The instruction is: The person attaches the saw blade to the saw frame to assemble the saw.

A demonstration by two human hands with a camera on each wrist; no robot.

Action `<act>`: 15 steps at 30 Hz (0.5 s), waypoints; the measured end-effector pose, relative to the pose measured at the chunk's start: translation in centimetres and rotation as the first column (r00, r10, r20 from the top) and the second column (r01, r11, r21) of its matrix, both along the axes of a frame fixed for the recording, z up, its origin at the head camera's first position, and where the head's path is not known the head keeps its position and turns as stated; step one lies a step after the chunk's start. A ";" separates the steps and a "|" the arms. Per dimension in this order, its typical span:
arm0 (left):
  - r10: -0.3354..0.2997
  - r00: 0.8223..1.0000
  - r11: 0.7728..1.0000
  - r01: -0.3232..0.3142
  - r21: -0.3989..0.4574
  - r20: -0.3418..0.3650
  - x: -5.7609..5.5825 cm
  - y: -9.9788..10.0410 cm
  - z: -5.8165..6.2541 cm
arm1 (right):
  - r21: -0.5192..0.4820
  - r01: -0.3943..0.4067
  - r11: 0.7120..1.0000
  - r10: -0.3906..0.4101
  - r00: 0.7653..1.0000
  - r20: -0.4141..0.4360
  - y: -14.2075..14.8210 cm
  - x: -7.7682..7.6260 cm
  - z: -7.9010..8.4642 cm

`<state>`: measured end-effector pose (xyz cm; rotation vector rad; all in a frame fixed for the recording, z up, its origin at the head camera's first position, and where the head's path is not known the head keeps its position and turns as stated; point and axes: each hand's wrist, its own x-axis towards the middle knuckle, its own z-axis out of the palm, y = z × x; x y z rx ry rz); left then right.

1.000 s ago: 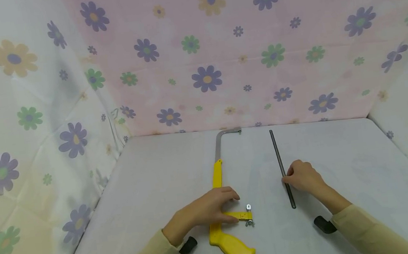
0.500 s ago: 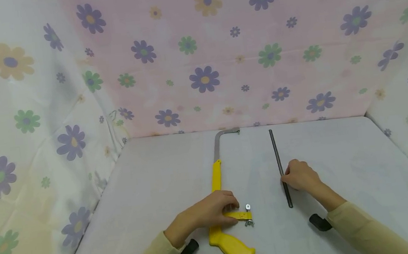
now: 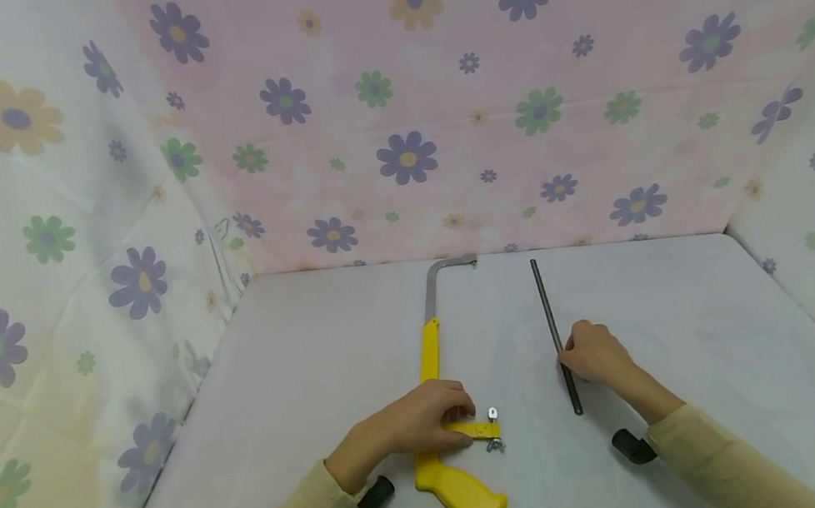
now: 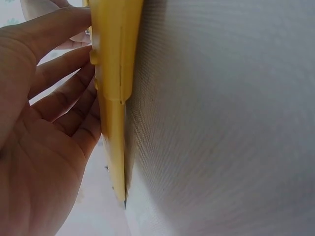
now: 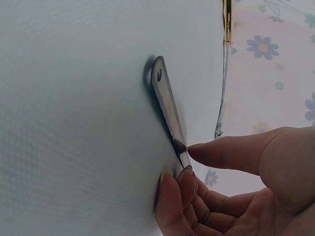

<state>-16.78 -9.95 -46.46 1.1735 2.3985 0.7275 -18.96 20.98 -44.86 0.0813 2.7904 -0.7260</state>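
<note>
A hacksaw frame with a yellow handle (image 3: 473,494) and a grey metal bow (image 3: 432,289) lies on the white table in the head view. My left hand (image 3: 420,416) rests over its yellow middle part, thumb at the short yellow arm (image 3: 480,430) with its wing nut; in the left wrist view the fingers (image 4: 64,93) touch the yellow frame (image 4: 113,49). To the right, my right hand (image 3: 594,350) pinches a dark hacksaw blade (image 3: 547,305) between thumb and fingers. The right wrist view shows the blade's toothed edge and end hole (image 5: 167,103). No blade spans the frame.
The white table (image 3: 721,352) meets a pink flowered cloth (image 3: 335,145) at the back. White flowered cloth (image 3: 91,323) hangs along the left, and more at the right. A black strap piece (image 3: 632,446) sits under each wrist.
The head view has shifted slightly. My right hand and the blade have come a little to the left, nearer the hacksaw frame. The left hand stays on the frame.
</note>
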 end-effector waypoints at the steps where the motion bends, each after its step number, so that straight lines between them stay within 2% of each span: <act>1: 0.000 1.000 1.000 0.000 0.002 0.004 0.0 0.0 0.0 | -0.002 0.000 1.000 0.000 1.000 -0.002 0.0 0.0 0.0; 9: -0.019 1.000 1.000 0.019 0.021 -0.004 -0.1 0.0 0.0 | -0.015 -0.026 1.000 0.025 0.999 -0.046 -0.2 0.3 0.1; 15: -0.043 0.999 0.999 0.043 0.019 0.003 -0.2 0.1 -0.2 | -0.018 -0.018 1.000 0.017 0.999 -0.039 -0.4 0.5 0.2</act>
